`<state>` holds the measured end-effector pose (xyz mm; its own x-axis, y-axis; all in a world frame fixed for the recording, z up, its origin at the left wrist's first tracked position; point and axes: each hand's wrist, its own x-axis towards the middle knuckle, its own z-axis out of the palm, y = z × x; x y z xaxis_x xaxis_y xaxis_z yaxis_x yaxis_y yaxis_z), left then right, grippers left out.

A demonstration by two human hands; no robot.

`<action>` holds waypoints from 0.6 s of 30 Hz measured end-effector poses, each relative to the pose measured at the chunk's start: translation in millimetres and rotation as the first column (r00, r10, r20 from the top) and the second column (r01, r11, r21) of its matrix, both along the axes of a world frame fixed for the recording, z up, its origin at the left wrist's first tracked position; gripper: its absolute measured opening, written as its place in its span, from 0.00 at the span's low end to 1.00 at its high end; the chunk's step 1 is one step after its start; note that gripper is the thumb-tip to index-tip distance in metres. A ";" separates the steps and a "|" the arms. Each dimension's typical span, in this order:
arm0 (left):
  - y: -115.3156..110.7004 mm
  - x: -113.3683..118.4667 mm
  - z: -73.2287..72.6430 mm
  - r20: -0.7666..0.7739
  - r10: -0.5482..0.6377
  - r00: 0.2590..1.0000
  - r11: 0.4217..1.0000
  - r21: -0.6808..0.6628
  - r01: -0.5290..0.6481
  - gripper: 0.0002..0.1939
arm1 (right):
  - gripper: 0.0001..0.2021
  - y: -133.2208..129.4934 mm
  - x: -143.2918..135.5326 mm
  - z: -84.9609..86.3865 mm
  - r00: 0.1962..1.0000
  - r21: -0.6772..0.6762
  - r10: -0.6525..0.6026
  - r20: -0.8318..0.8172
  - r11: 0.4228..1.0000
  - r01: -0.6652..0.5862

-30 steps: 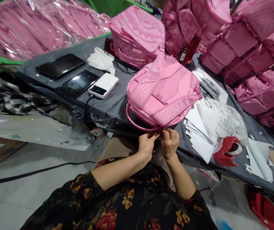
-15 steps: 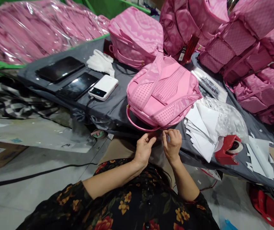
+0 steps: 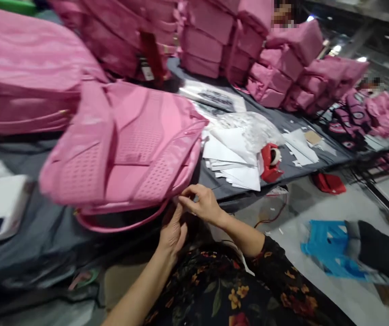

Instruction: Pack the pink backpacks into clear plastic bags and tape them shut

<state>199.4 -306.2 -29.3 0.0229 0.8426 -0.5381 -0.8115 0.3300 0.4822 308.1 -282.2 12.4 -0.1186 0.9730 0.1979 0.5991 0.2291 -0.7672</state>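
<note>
A pink backpack lies with its perforated back panel and shoulder straps facing up, its looped handle hanging at the table's near edge. Just below its near right edge, my left hand points upward with thumb and fingers drawn together. My right hand comes in from the right, its fingers pinched against the left hand's fingertips. Whatever is between the fingers is too small or too hidden to make out. Both hands are beside the backpack's lower seam; whether they touch it I cannot tell.
Right of the backpack lie white papers, clear plastic bags and a red tape dispenser. A white power bank and another pink backpack are at left. Stacked pink backpacks line the back. People are partly visible far off.
My view has swung to the right, so the backpack and power bank sit further left. My hands have come together at the backpack's right corner, fingertips meeting.
</note>
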 end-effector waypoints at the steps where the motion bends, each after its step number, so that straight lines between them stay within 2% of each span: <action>1: 0.9 0.0 1.3 0.001 0.004 1.000 1.000 -0.026 -0.004 0.34 | 0.10 -0.5 13.3 0.6 1.000 0.035 0.001 -0.014 0.999 0.000; 3: 2.5 0.2 4.3 0.009 0.001 1.000 0.995 -0.095 0.000 0.28 | 0.15 -3.7 57.1 7.1 0.995 0.088 -0.095 -0.037 0.991 0.098; 4: 3.1 0.1 5.8 0.015 -0.003 1.000 0.992 -0.129 0.005 0.23 | 0.16 -6.4 86.9 13.0 0.978 0.106 -0.206 -0.040 0.972 0.209; 6: 3.9 -0.7 8.5 0.026 -0.013 1.000 0.986 -0.168 0.017 0.15 | 0.15 -12.5 156.3 28.8 0.895 0.135 -0.447 -0.001 0.886 0.443; 8: 4.6 -1.9 10.3 0.027 -0.026 0.999 0.986 -0.162 0.030 0.16 | 0.14 -17.9 226.4 45.5 0.714 0.164 -0.698 0.060 0.712 0.682; 9: 4.8 -2.3 10.8 0.019 -0.039 0.999 0.988 -0.151 0.042 0.18 | 0.12 -19.8 256.8 52.2 0.591 0.166 -0.802 0.088 0.597 0.785; 10: 5.0 -2.7 11.2 0.007 -0.058 0.998 0.988 -0.140 0.058 0.23 | 0.11 -21.2 282.3 56.8 0.494 0.125 -0.862 0.110 0.505 0.854; 11: 5.1 -2.8 11.6 -0.008 -0.081 0.997 0.988 -0.133 0.079 0.28 | 0.11 -21.9 302.1 59.0 0.433 0.063 -0.893 0.122 0.443 0.895; 12: 5.0 -2.9 12.2 -0.023 -0.101 0.995 0.987 -0.132 0.097 0.33 | 0.11 -21.9 316.3 58.7 0.401 -0.003 -0.907 0.129 0.404 0.915; 13: 4.8 -2.8 13.0 -0.040 -0.112 0.993 0.985 -0.137 0.105 0.36 | 0.13 -21.4 325.4 56.1 0.397 -0.067 -0.909 0.126 0.392 0.918; 15: 4.1 -2.4 14.9 -0.071 -0.109 0.992 0.983 -0.155 0.097 0.39 | 0.16 -19.1 332.3 46.6 0.417 -0.141 -0.904 0.091 0.403 0.904; 18: 3.4 -1.6 17.1 -0.105 -0.092 0.990 0.984 -0.163 0.074 0.40 | 0.15 -15.5 332.0 32.1 0.419 -0.146 -0.908 0.024 0.411 0.900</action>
<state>197.8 -302.8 -12.2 0.0210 0.7445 -0.6673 -0.7222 0.4728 0.5049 640.0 -297.7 44.4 0.8500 0.5243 0.0506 0.3628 -0.5132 -0.7778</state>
